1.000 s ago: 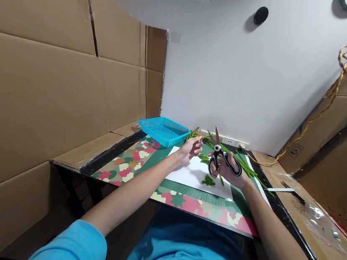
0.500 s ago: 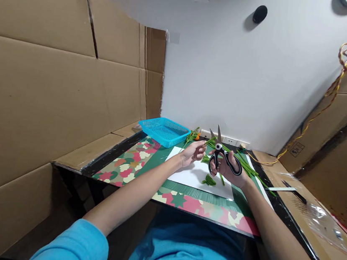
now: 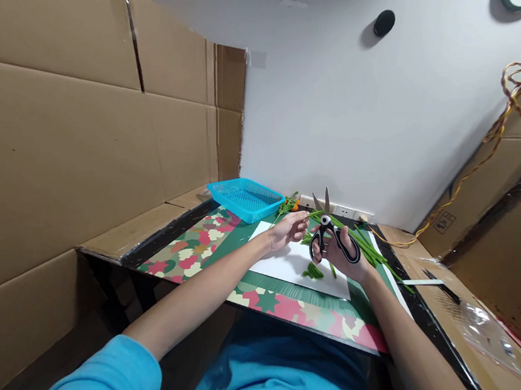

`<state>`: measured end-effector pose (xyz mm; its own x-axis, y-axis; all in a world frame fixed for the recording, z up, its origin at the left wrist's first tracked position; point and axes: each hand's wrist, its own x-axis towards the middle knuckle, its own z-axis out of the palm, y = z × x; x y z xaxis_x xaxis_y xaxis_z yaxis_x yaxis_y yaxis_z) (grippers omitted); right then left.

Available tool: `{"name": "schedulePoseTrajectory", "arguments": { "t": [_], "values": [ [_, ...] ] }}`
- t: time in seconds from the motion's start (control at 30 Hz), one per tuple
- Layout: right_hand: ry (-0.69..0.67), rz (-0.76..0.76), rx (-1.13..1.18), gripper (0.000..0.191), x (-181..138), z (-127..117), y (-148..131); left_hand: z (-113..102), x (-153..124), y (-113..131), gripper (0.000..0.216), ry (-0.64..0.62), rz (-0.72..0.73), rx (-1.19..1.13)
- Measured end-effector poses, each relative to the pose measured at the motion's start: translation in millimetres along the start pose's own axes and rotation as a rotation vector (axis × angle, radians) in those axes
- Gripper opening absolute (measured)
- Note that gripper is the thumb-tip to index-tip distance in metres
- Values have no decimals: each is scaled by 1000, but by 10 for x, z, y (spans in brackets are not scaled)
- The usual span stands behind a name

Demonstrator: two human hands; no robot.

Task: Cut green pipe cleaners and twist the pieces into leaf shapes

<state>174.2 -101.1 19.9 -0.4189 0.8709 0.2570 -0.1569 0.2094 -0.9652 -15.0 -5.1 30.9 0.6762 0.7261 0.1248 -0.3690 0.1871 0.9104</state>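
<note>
So compared with a second ago, the left hand [image 3: 290, 231] has dropped a bit, and the leafy sprig [image 3: 290, 204] with its orange bit, mostly blocked by that hand then, now shows just past it; versus half a second ago it's nearly identical, with the scissors [image 3: 325, 220] spread in the same V.

The left grip is pinching a thin green stalk, its far end poking toward the blades; can't tell if it touches them. The right hand [image 3: 348, 257] has its grip hooked through the chunky scissor handles, black with a pale lining; the blades are tapered grey metal, pointing to 11 and 12 o'clock.

Measured from the middle of the smooth white sheet [image 3: 280, 265], a little heap of cut green pieces [image 3: 314, 271] sits at 4 o'clock, short and rounded; the long stalks [image 3: 372, 253] lie at 2 o'clock, slim and smooth, in a loose bundle; the blue basket [image 3: 246, 212] is at 10, perforated plastic with sloping sides. The table [image 3: 177, 254] has blotchy red, green and cream camo around a plain green middle; the crinkly clear plastic bag [image 3: 489, 340] is out at 4 o'clock; creased brown cardboard [image 3: 81, 147] walls off the 9 o'clock side.
</note>
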Motion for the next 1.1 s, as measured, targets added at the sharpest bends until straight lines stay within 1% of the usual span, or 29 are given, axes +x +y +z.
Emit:
{"name": "schedulePoseTrajectory", "arguments": {
  "t": [0.17,0.37,0.43,0.5,0.6,0.77,0.97,1.1],
  "values": [
    [16,30,-29,81,4,4,15,-13,42,-94,30,32,-9,11],
    [32,21,-8,79,14,27,28,-46,46,-104,30,6,-6,-1],
    [14,-3,30,77,24,30,38,-47,45,-104,31,-26,-6,5],
    [-32,-41,106,72,34,28,50,-49,45,-105,32,-51,-11,17],
    [-85,-80,191,64,41,20,66,-56,42,-102,33,-68,3,19],
    [-96,-89,182,62,38,2,79,-60,45,-98,32,-102,16,23],
    [-103,-95,188,62,51,-17,94,-64,89,-121,34,-100,54,43],
    [-96,-81,169,65,49,-22,103,-81,113,-133,34,-90,42,35]
  ]
}}
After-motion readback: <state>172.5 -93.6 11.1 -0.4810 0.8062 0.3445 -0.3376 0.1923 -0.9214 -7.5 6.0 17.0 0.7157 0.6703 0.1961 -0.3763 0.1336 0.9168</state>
